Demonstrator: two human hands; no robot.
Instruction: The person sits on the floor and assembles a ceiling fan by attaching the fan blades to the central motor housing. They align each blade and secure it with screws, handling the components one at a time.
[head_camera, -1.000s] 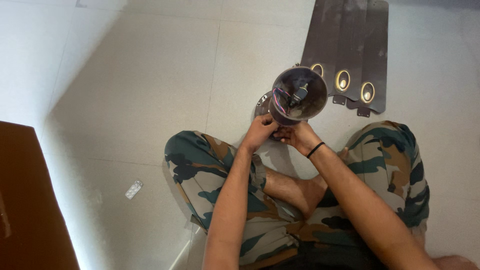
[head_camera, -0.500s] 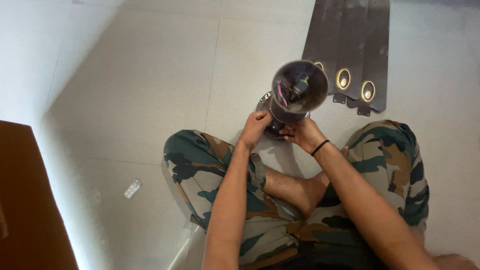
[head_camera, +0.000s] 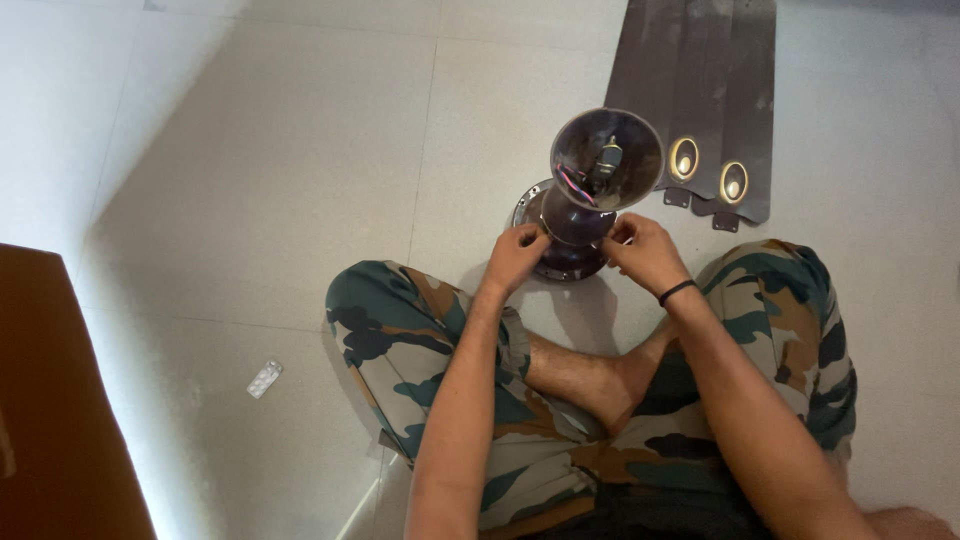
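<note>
**Ceiling fan motor held at both sides on the floor**

A dark ceiling fan motor is seen standing on the tiled floor, just in front of the crossed legs in camouflage trousers. Above the motor a dark cup-shaped canopy is placed, with its open mouth turned up to the camera. Inside the canopy some coloured wires and a small connector part are seen; more cannot be told about its content.

The left hand is set against the left side of the motor, with the fingers bent and pinched at its edge. The right hand is set against the right side, just under the canopy, also with bent fingers; a black band is worn on this wrist. Whether a small part is pinched in either hand cannot be told.

Compared with half a second before, the right hand has been moved from the front of the motor to its right side, and the canopy is shown a little higher and more upright.

Three dark fan blades are laid side by side on the floor behind the motor. A small blister strip is lying well apart at the left, near a brown panel.
</note>
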